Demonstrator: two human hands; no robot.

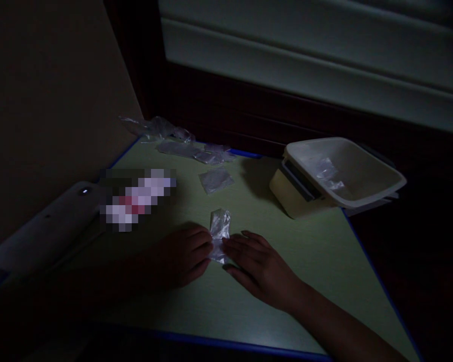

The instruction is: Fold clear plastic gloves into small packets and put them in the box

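A small clear plastic bag (220,225), creased and shiny, lies on the light green table (256,317) between my two hands. My left hand (186,255) has its fingers curled at the bag's left edge; the thumb is hidden. From the right, my right hand (262,264) lies with its fingers stretched out and apart, fingertips touching the bag's lower right side. Farther back, another flat clear plastic bag (216,180) rests by itself on the table.
A cream plastic container (298,193) tilts at the right, with clear bags (326,168) inside. More plastic bags (177,148) lie along the back edge. On the left are a blurred-out item (138,201) and a pale long object (49,226). The room is dim.
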